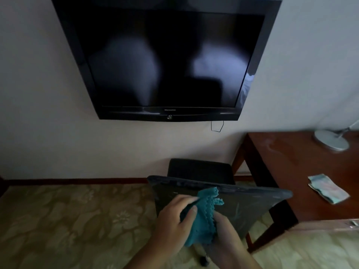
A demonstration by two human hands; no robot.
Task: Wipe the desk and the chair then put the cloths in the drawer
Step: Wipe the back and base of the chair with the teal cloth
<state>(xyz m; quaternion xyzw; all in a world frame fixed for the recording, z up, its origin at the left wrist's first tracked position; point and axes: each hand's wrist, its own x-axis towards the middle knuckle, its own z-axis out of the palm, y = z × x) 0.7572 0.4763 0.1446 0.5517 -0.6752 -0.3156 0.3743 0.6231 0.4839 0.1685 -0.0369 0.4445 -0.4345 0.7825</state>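
A teal cloth [204, 214] with a zigzag edge is bunched between both my hands, just in front of the dark chair back [242, 202]. My left hand [172, 224] grips its left side, thumb on top. My right hand [229, 235] holds its lower right part from below. The chair's black seat [200, 169] shows beyond the back, near the wall. The dark wooden desk [287, 171] stands at the right. A second cloth [328, 190], pale and folded, lies on the desk near its front edge. No drawer can be made out.
A black television [165, 55] hangs on the wall above the chair, a cable loop under it. A lamp's silver base [331, 140] sits at the desk's far right. Patterned carpet [77, 220] covers the floor to the left.
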